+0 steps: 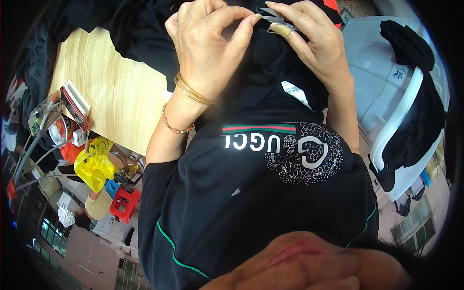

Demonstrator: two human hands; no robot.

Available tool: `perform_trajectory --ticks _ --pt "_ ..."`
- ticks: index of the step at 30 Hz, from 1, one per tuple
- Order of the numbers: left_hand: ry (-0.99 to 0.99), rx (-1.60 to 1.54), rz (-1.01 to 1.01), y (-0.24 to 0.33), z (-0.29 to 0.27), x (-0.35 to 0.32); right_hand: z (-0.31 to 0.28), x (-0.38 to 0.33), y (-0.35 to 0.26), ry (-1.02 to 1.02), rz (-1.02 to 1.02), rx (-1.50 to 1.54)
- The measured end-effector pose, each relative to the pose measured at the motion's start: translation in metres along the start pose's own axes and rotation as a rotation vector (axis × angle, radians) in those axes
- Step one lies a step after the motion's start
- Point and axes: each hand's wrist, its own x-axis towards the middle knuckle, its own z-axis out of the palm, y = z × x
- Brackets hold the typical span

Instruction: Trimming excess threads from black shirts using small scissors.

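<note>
My right hand (316, 41) is closed around a small pair of thread snips (274, 19), whose two pointed blades are spread toward the left. A beige wrap (282, 31) covers one of its fingertips. Just left of the blade tips, my left hand (208, 38) pinches thumb and forefinger together; whatever lies between them is too small to make out. Black cloth (140, 29) spreads beneath and beyond both hands and hangs toward my lap. A white label (296, 94) shows on the dark cloth below the right hand.
On the left is a pale wooden tabletop (104, 77). Beside it are a yellow plastic bag (94, 164) and a red stool (125, 204). A large whitish plastic tub (369, 58) stands on the right, black cloth (420, 116) draped over its rim. Another person (96, 205) is at lower left.
</note>
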Motion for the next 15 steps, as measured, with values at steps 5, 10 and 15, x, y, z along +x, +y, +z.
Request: perform_trajectory --ticks 5,10,15 --pt "0.014 0.013 0.030 0.000 0.001 -0.002 0.005 -0.001 -0.001 0.030 -0.015 -0.043" --pt "0.026 0.027 0.064 -0.001 0.002 -0.001 0.046 0.001 0.031 0.316 -0.234 0.091" --pt "0.018 -0.014 0.020 0.009 -0.006 -0.004 0.012 0.002 0.000 0.058 -0.046 -0.083"
